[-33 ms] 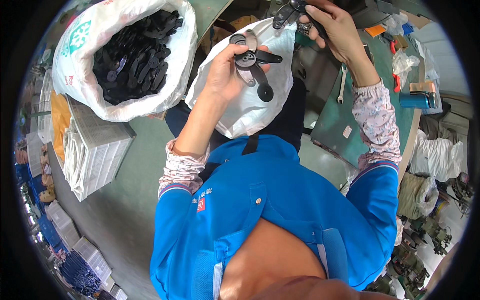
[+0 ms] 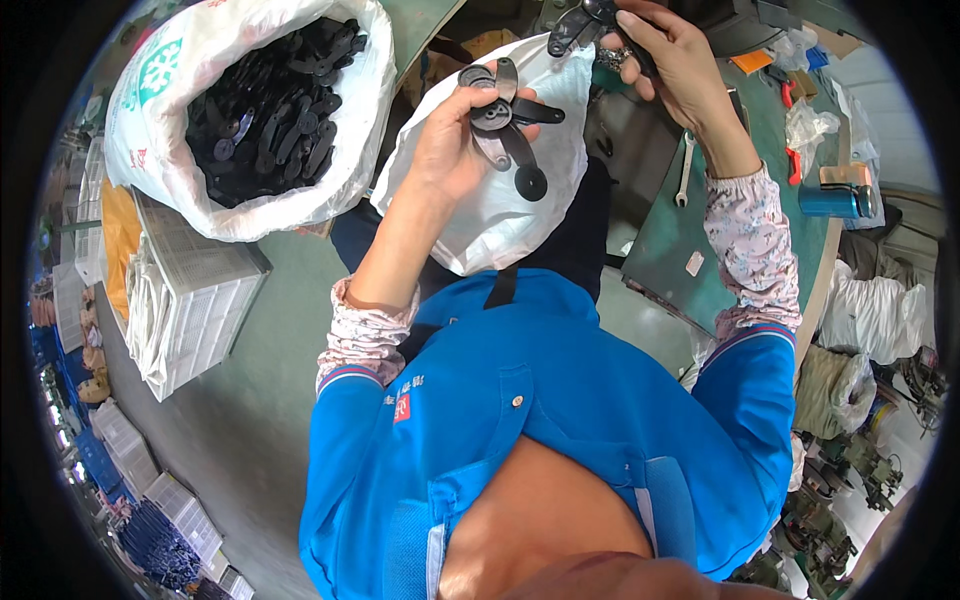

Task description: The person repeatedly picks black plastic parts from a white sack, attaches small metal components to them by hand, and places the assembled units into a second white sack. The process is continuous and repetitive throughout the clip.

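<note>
Several parts (image 2: 529, 183) fan out, the left hand (image 2: 448, 150) gripping them, perhaps keeping each separate. The right hand's (image 2: 688, 65) fingers pinch another part (image 2: 638, 52) beyond the lap bag's (image 2: 478, 238) upper-right edge.

Two hands (image 2: 450, 150) (image 2: 686, 75), many parts (image 2: 290, 120)
On the bench (image 2: 672, 228), one wrench (image 2: 685, 168) near the left edge, one blue box (image 2: 828, 203) at the right edge; in one bag (image 2: 160, 130), parts too many to count.

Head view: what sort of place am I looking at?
Most likely a small-parts workshop: a white plastic sack holds many flat black parts, the left hand holds a bunch of similar black pieces, and a metal wrench lies on a green worktop.
</note>
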{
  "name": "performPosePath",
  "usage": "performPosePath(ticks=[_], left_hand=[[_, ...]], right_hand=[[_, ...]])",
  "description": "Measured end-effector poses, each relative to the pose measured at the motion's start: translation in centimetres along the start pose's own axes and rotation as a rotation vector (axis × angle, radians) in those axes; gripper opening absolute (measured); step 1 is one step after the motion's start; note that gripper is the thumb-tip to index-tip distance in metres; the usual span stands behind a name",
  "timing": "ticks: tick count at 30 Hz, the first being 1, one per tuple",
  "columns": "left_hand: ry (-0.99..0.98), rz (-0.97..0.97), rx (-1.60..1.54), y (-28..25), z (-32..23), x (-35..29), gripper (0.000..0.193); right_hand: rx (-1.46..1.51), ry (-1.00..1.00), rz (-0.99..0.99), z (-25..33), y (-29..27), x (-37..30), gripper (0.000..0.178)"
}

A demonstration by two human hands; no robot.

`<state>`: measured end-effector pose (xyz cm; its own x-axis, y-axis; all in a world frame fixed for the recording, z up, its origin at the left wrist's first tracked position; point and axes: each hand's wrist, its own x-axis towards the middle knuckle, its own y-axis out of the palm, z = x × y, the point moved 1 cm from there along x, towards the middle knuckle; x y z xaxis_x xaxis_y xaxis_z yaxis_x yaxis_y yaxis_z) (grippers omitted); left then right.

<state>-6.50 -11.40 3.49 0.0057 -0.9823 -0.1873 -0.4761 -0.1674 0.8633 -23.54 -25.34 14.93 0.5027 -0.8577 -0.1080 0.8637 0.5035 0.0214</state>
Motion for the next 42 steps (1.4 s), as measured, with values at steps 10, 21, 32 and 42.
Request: performPosePath(ticks=[10,21,32,42], left_hand=[[0.177,0.021,0.236,-0.2,-0.3,-0.6,0.045],[0.135,0.001,0.374,-0.2,-1.8,-3.4,0.041],[0.24,-0.356,-0.301,-0.8,-1.0,-0.2,0.021],[0.383,-0.285,-0.197,0.7,0.1,0.4,0.028]], right_hand=[[-0.033,-0.064,0.08,-4.7,-3.0,-0.4,0.029],[-1.072,-1.042,0.084,-5.0,2.0,-3.5,0.045],[-0.194,-0.558,0.161,-7.6,4.0,-8.1,0.027],[-0.077,-0.397,-0.033,-9.0,3.0,-7.3,0.032]])
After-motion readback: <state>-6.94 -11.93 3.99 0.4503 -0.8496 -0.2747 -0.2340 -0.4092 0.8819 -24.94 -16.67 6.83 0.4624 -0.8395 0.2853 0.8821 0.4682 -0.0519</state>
